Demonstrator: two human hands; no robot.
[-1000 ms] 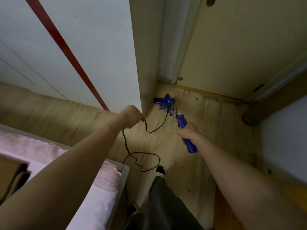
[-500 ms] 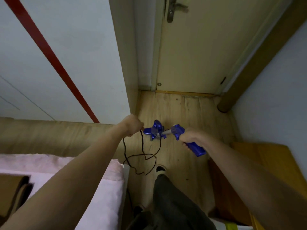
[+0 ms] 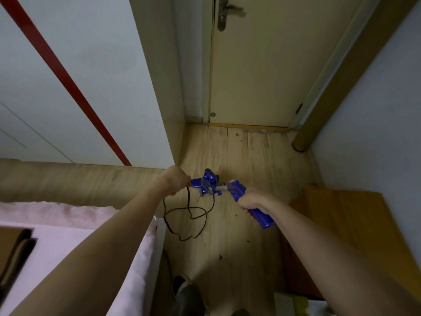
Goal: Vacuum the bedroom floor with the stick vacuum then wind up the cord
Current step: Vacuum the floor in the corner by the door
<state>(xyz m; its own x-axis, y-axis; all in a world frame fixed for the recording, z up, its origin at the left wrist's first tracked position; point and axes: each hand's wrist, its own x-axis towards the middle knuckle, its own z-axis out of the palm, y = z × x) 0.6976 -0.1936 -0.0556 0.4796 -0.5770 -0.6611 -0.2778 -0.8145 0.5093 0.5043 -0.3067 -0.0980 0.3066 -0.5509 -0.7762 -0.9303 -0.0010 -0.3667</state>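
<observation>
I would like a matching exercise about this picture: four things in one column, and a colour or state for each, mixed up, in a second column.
Things:
1. stick vacuum
2. cord
3. door
4. blanket

Descriptions:
A. pink, on the bed
B. closed, cream-coloured
C. blue, held by the right hand
D. black, looped on the floor, held by the left hand

Pairs: 1-C, 2-D, 3-B, 4-A

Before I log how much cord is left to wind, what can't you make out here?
- Cord: head view; its far end runs behind the bed edge, plug unseen.
- Left hand: seen from the back, finger grip on the cord hidden.
- Vacuum: foreshortened; right hand covers part of the handle.
- Shoe: dark and cut by the bottom edge.
</observation>
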